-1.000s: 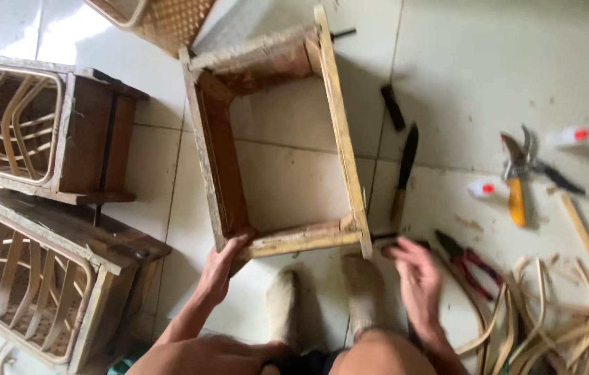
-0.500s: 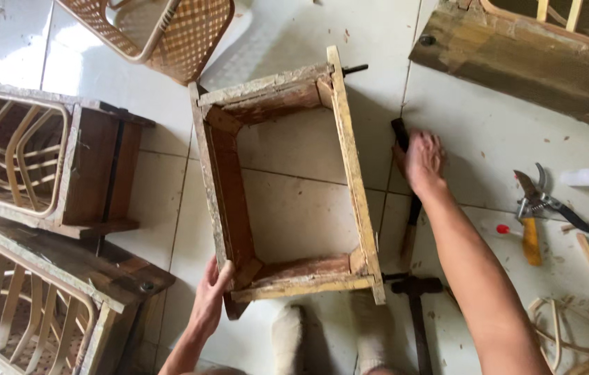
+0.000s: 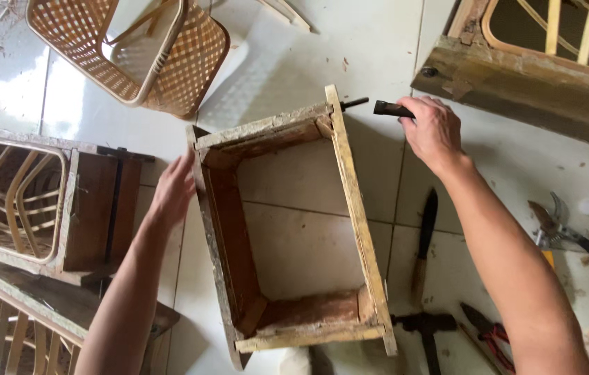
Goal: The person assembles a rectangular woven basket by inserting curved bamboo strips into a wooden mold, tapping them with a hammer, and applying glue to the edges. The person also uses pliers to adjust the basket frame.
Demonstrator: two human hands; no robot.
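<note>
Both hands have slid up since half a second ago: left hand (image 3: pixel 173 191), fingers flat, now presses the wooden frame (image 3: pixel 350 208)'s 9 o'clock wall, mid white tile floor (image 3: pixel 294 55). Right hand (image 3: pixel 433 132), at 1 o'clock, grips a dark tool handle (image 3: pixel 391 109) it wasn't holding before.

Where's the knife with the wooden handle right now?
In the head view, the knife lies on the tiled floor just right of the wooden frame, under the right hand's forearm, with the hammer below it.
</note>
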